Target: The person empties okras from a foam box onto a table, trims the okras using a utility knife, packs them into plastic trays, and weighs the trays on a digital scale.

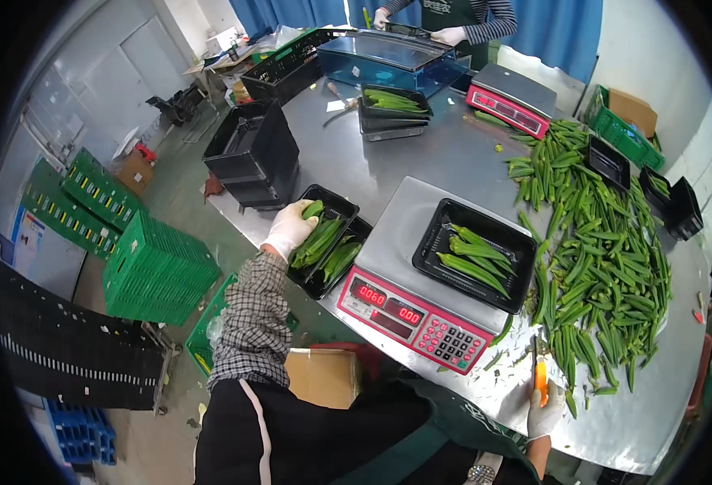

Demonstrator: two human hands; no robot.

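Observation:
My left hand (290, 230), in a white glove, is at a black tray (336, 202) of okra at the table's left edge. Its fingers are closed around an okra pod (313, 209) over that tray. A second black tray (362, 229) with okra lies partly beneath the first. In my gloved right hand (545, 414) is a knife (541, 380) with an orange handle, its blade pointing away from me over the table. Between my hands stands a red and silver scale (396, 214), reading 0.060. On its plate rests a black tray (429, 250) holding several okra pods.
A large heap of okra (602, 267) covers the table's right side. Stacked black trays (251, 158) stand at the left corner. Farther back are a second scale (513, 89), a tray stack topped with okra (392, 101) and a co-worker's gloved hands (450, 35). Green crates (158, 271) stand left.

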